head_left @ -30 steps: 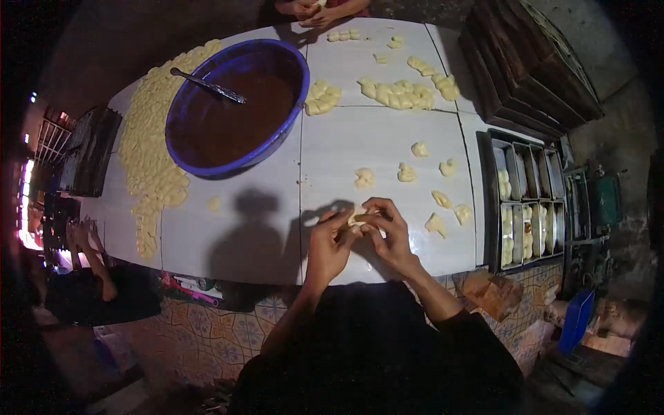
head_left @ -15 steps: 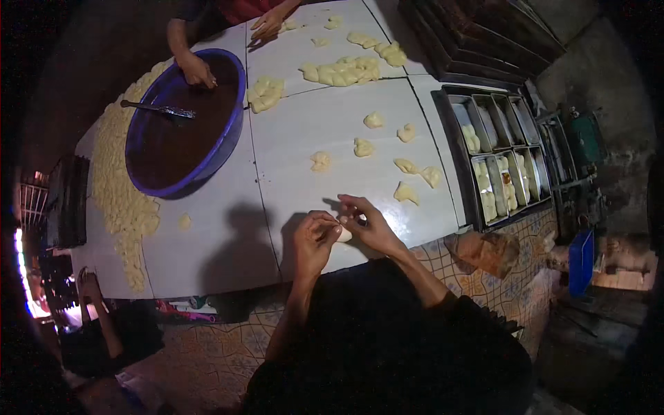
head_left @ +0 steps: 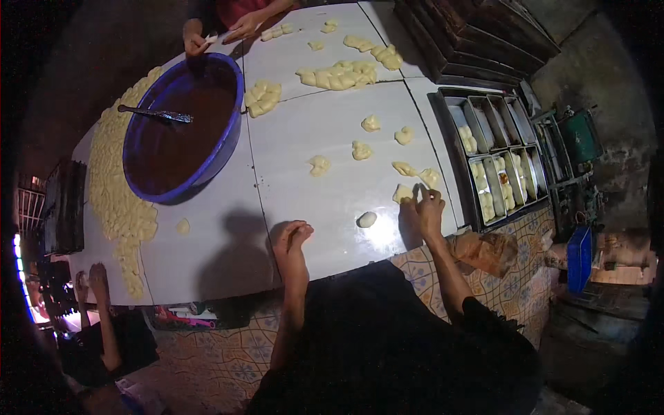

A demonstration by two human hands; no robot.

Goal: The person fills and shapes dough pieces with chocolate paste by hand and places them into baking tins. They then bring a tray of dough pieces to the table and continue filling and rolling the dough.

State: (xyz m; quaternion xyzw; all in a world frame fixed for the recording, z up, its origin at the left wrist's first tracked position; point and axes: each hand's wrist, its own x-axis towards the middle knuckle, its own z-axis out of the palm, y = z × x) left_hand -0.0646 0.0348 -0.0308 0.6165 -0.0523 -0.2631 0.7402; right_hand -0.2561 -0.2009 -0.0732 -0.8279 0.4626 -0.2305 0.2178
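Observation:
My left hand [head_left: 293,242] rests loosely curled, palm inward, over the front of the white tiled table [head_left: 325,256], holding nothing. A smooth pale dough ball [head_left: 366,219] lies to its right. My right hand [head_left: 429,207] reaches to a flattened dough piece [head_left: 430,177], fingertips closed on its lower edge, beside another piece [head_left: 403,195]. Small dough lumps [head_left: 361,150] lie farther back, behind the ball.
A blue basin [head_left: 234,138] of brown mixture with a metal utensil [head_left: 153,113] sits left, beside spread dough [head_left: 111,159]. Metal pans [head_left: 495,111], some holding dough, line the right edge below dark trays [head_left: 470,34]. Co-workers' hands [head_left: 242,26] [head_left: 98,280] are at back and left.
My hands have separated: a dough ball now lies on the table between them, and my right hand has moved right to a dough piece. The co-worker's hand has left the basin's interior.

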